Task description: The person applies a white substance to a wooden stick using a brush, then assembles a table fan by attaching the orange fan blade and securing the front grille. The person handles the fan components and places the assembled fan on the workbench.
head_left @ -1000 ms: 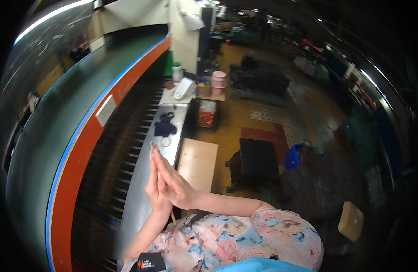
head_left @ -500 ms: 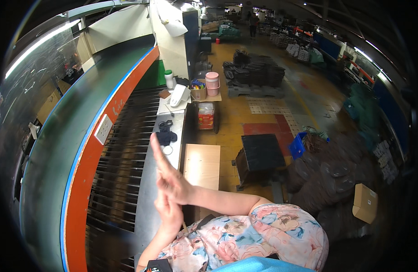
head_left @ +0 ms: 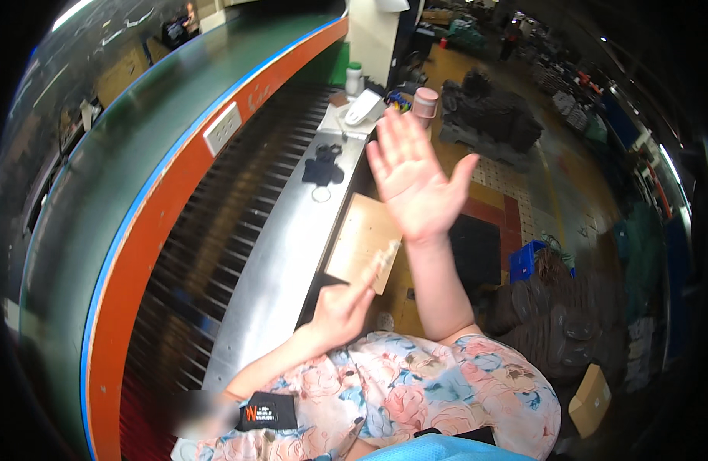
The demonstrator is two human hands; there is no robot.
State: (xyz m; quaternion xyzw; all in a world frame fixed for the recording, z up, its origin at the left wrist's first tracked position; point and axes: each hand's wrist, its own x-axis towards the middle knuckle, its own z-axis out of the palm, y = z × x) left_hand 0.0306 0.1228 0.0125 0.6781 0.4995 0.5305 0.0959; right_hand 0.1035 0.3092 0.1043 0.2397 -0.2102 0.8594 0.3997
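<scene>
My right hand (head_left: 419, 180) is raised in front of me, its palm toward me and its fingers and thumb spread, with nothing in it. Lower and to its left is my left hand (head_left: 345, 311), one finger stretched out and the others curled. A pale blur (head_left: 387, 252) lies by that fingertip, over a light wooden board (head_left: 358, 234); what it is I cannot make out. The two hands are apart. Farther up the metal ledge (head_left: 273, 253) lie a small black item (head_left: 322, 169), perhaps cloth, and a pale ring (head_left: 321, 194).
A green conveyor belt (head_left: 150, 115) with an orange side rail (head_left: 170, 180) curves along my left, beside dark rollers (head_left: 239, 169). A white device (head_left: 365, 106), a white bottle (head_left: 354, 77) and a pink container (head_left: 425, 102) stand ahead. Dark stacked goods (head_left: 561, 323) and a blue crate (head_left: 527, 260) are at right.
The hands were pressed together over the ledge and have separated. My right hand has moved up and right and turned its palm to me. The whole view has shifted and tilted.
</scene>
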